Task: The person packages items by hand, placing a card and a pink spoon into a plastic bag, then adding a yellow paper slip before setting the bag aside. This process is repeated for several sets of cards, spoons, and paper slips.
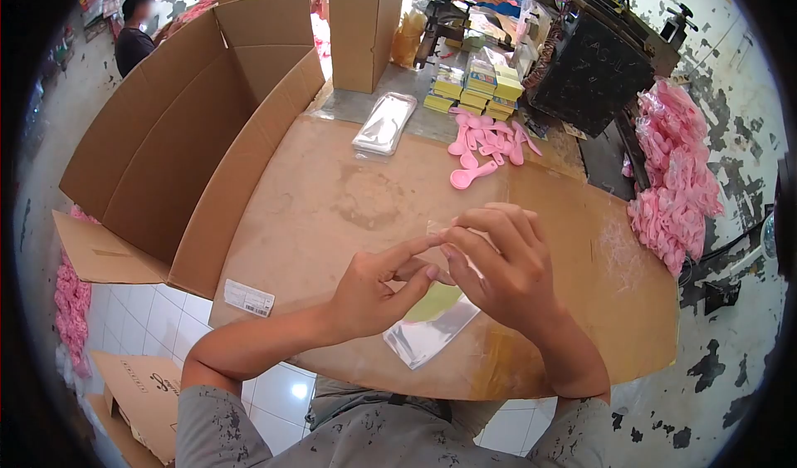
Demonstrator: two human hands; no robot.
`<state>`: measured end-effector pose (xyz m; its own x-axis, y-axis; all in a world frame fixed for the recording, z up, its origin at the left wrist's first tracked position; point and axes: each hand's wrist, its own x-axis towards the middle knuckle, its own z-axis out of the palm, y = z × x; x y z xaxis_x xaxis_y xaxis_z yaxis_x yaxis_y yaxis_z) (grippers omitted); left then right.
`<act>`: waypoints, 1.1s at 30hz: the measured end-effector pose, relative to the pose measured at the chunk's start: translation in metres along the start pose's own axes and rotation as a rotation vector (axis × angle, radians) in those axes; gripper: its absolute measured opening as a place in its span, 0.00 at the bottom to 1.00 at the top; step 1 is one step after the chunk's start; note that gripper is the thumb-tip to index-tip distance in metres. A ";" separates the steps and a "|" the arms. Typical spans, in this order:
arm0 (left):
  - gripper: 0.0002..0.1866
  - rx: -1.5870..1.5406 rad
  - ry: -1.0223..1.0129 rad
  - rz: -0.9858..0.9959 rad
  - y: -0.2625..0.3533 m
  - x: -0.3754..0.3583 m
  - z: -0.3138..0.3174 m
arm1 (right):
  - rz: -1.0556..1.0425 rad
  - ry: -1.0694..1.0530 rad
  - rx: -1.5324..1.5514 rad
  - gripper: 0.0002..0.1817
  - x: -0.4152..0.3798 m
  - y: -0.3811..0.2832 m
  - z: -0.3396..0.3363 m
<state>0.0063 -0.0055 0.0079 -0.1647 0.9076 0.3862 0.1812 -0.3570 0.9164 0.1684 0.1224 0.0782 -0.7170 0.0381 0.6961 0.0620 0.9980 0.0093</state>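
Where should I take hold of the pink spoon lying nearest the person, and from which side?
The handle of that pink spoon looks best, pinched across its width by the right hand from the near side. Its round bowl lies to the left and the slim handle points right; the other spoons crowd its far side.

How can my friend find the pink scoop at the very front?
From the big open cardboard box at left, look right across the brown tabletop to the pile of pink scoops. The front scoop is beyond the right hand; unlike its neighbours, it lies lowest in the picture.
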 end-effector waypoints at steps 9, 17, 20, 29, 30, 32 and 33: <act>0.27 0.424 0.012 0.289 -0.018 -0.001 0.004 | -0.134 -0.134 -0.226 0.14 -0.006 0.006 0.008; 0.30 0.285 -0.115 0.102 -0.009 -0.001 0.000 | 0.055 -0.042 -0.004 0.14 -0.012 0.030 -0.012; 0.28 0.307 -0.078 0.170 -0.012 0.001 0.004 | -0.056 -0.072 -0.053 0.17 -0.014 0.005 -0.005; 0.24 0.530 -0.039 0.303 -0.015 0.002 0.006 | -0.039 -0.168 -0.145 0.15 -0.017 0.005 0.010; 0.24 0.552 -0.049 0.296 -0.011 0.006 0.003 | 0.005 -0.137 -0.137 0.13 -0.017 0.007 0.012; 0.24 0.563 -0.085 0.245 -0.006 0.006 -0.001 | 0.086 -0.079 -0.113 0.11 -0.018 0.013 0.013; 0.25 0.551 -0.114 0.203 -0.004 0.004 -0.003 | 0.142 -0.055 -0.126 0.10 -0.018 0.020 0.012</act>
<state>0.0021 -0.0006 0.0059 0.0256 0.8619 0.5064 0.6791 -0.3867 0.6239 0.1741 0.1426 0.0575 -0.7315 0.1843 0.6565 0.2492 0.9684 0.0059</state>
